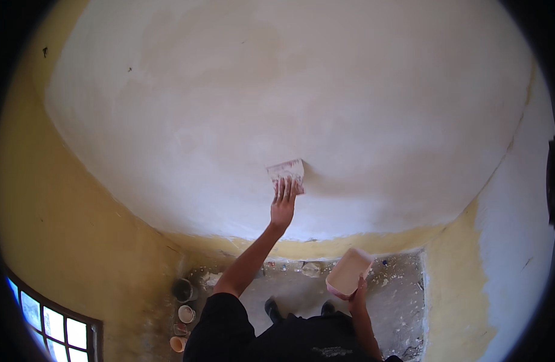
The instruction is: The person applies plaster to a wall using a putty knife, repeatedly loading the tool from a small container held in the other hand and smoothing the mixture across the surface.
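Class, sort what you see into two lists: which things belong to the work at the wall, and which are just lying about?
In use:
thin, pale, reddish-stained rectangular scraper, in the left hand
pale pink, rectangular, seemingly plastic tray, in the right hand
large whitish wall

Apparently just standing about:
round dark bucket
round white tub
round orange tub

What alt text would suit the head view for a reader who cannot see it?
A person's left hand holds a flat, smeared scraper against a whitish wall bordered by yellow, while the right hand holds a pale pink rectangular tub. Several containers sit on the floor at lower left, near a paned window.
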`<state>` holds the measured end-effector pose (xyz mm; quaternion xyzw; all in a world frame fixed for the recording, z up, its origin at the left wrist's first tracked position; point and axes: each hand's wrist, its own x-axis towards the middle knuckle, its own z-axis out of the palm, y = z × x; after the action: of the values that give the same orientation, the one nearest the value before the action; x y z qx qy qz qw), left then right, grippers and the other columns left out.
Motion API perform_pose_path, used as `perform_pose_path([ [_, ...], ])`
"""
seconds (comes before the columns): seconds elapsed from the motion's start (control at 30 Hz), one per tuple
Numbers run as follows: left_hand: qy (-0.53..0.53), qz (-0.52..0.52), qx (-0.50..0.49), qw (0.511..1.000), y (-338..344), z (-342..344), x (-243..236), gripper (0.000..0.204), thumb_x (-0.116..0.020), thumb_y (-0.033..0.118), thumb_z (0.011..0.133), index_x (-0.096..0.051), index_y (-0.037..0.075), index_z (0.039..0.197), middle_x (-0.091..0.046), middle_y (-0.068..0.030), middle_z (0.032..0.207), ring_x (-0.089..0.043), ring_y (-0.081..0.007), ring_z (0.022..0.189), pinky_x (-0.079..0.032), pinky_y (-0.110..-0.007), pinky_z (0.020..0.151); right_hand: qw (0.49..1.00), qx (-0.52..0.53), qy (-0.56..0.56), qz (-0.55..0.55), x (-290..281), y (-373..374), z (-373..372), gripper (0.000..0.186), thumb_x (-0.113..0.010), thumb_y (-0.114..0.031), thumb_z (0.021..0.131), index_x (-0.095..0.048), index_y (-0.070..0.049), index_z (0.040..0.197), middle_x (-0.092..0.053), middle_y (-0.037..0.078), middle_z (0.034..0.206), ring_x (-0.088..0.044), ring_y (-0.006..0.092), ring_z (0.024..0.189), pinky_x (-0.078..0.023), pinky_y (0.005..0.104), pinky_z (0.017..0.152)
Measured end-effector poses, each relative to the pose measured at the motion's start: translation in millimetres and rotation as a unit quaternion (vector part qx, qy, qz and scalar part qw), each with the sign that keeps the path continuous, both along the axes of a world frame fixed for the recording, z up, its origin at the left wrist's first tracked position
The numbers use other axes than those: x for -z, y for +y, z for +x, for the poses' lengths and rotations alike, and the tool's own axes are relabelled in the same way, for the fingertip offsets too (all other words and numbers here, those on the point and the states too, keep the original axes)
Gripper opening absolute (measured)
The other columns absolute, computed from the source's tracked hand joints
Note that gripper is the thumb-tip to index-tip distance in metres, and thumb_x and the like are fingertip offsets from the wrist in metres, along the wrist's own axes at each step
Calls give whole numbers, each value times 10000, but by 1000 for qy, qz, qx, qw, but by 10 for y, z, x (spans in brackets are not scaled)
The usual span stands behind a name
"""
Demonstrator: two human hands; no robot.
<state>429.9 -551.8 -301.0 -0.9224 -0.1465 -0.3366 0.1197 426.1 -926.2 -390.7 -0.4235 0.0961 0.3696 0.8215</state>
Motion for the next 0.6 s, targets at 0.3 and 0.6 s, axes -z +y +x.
perform_pose_path([
  [0.3, -275, -48, -56, 959, 45, 70, -1583, 623, -471, -168, 746, -501, 13, 1341, -512, -209, 1358, -468, -388, 1275, -474, -433, 1000, 999, -15, -29, -29, 341, -105, 109, 528, -429, -454, 996, -431, -30, 1311, -597, 116, 1191, -618, 252, 1085, -521, 421, 915],
  [0.6, -128, 12, -3, 992, -199, 559, -703, 684, -510, -129, 713, -462, 36, 1375, -465, -167, 1421, -437, -373, 1315, -436, -451, 1051, 999, -10, -25, -23, 438, -109, 108, 521, -435, -440, 998, -425, -32, 1322, -596, 127, 1203, -616, 258, 1096, -518, 409, 919],
])
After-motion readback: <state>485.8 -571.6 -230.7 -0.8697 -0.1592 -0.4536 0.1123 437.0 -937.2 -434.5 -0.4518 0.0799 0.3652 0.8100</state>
